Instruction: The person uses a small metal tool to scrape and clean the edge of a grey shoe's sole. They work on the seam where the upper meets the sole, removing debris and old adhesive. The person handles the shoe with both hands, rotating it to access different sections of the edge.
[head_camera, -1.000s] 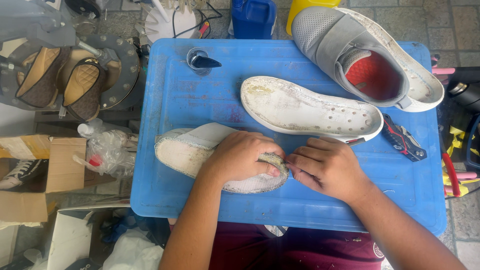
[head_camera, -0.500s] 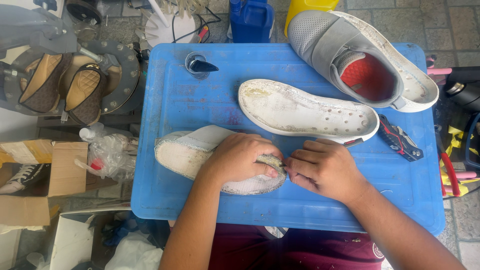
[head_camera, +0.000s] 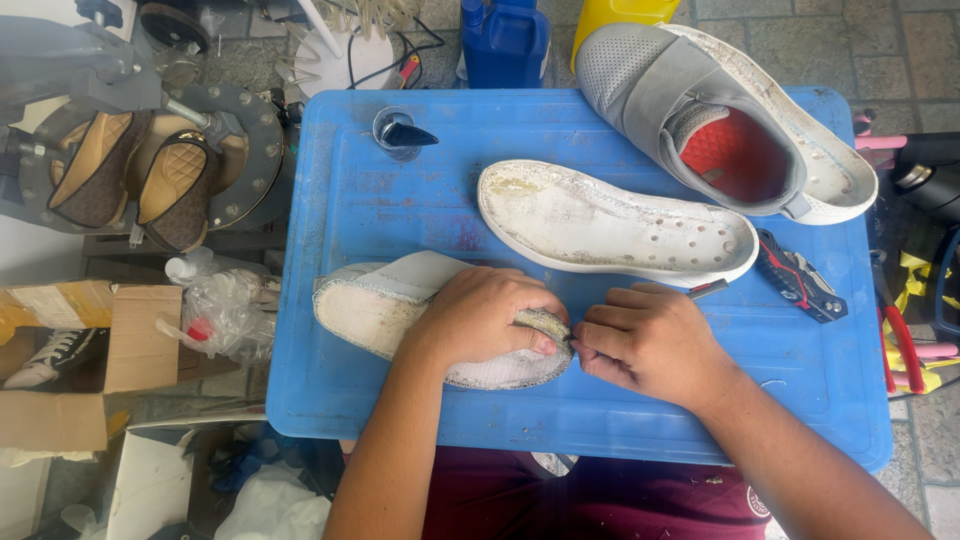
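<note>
**Hands hold their grip at the shoe's edge**

At six o'clock on the blue plastic table (head_camera: 330, 180), little has shifted over the last second: the left hand (head_camera: 480, 315) remains pressed down on the grey-white shoe upper (head_camera: 365, 305) lying sole-side up, fingers curled over its frayed rim. The right hand (head_camera: 650, 340) stays closed narrowly just beside it, pinching a thin tool whose tip meets the rim; the tool's kind is too small to tell. Neither shoe nor hands have travelled, so the work looks to be slow picking along one spot of the edge. At twelve o'clock lies the detached white sole (head_camera: 610, 220); at one o'clock a grey slip-on shoe (head_camera: 690, 100); at three o'clock a folding knife (head_camera: 800, 278).
</note>
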